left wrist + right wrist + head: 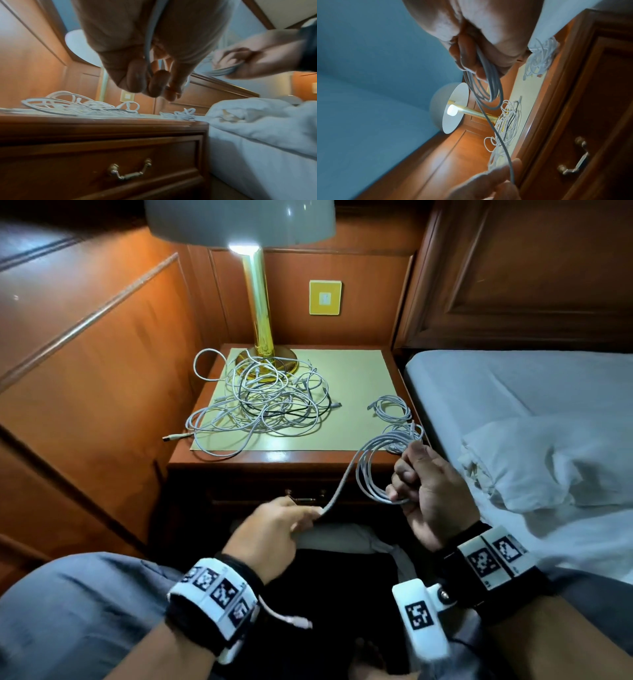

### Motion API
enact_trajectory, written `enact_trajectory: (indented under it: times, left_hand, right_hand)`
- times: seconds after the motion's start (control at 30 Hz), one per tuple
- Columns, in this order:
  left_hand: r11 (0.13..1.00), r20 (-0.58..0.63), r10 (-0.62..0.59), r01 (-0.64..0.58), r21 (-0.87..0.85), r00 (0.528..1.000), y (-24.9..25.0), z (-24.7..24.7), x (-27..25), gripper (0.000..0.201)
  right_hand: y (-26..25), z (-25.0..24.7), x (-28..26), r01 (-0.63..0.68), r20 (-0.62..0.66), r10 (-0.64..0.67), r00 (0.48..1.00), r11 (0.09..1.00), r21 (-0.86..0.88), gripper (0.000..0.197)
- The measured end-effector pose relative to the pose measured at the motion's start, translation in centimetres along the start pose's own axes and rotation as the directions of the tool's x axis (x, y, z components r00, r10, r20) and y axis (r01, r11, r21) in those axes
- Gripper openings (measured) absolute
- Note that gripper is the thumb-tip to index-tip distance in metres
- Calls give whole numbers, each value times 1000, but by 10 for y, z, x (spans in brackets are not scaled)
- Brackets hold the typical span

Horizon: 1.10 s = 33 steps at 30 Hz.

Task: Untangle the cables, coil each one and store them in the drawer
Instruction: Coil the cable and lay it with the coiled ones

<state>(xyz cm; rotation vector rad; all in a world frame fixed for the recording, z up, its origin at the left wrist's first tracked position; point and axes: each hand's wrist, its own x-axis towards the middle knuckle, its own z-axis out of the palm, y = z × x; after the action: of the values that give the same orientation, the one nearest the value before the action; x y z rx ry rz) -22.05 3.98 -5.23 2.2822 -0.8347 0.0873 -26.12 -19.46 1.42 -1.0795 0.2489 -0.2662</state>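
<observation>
Right hand (pixel 433 494) grips the coil (pixel 373 474), left hand (pixel 274 529) pinches its tail; light, limp cable, best held at the loops

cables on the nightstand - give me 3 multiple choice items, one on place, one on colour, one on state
1. Where does the tangled pile lie?
A. at the lamp foot
B. on the bed
C. in the drawer

2. What colour is the odd cable in the pile?
A. red
B. black
C. green

3. How is the drawer?
A. pulled open
B. removed
C. closed

Answers: 1 A, loops lie against the gold base. 2 B, one dark strand runs among white ones. 3 C, its front sits flush while the right hand holds a coil and the left hand pinches its tail.
</observation>
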Motion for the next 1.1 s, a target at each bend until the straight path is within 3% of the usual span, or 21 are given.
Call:
enact_trajectory:
  times: [0.13,0.27,0.5,0.6,0.73,0.83,0.97,1.1]
  left_hand:
    - [991,162,124,-114,-72,979,25,21,-9,23]
    - [971,170,207,-182,-154,963,39,21,-9,23]
    - [947,30,272,-262,-188,962,45,8,-4,11]
    - [955,95,263,-244,-169,960,40,-2,2,11]
    - [977,266,206,-183,-109,942,24,-13,4,7]
    - [988,282,133,-149,34,950,10,-25,4,26]
    - [938,107,183,-206,279,977,-4,-34,7,26]
    - [923,-114,192,-140,359,975,2,-29,9,28]
  right_hand:
    - [17,3,-7,226,200,-161,966,902,-367,27]
    - [25,2,-13,368,350,-180,919,709,-602,23]
    - [27,-6,-9,375,394,-71,916,502,-779,19]
    - [24,-7,-6,391,418,-28,908,416,-821,18]
    - [21,-9,-4,380,395,-55,917,424,-822,21]
    - [17,-16,2,356,359,-76,930,422,-834,24]
    - [14,-15,2,346,355,-57,933,409,-844,30]
    - [21,-8,-7,339,398,25,917,479,-810,33]
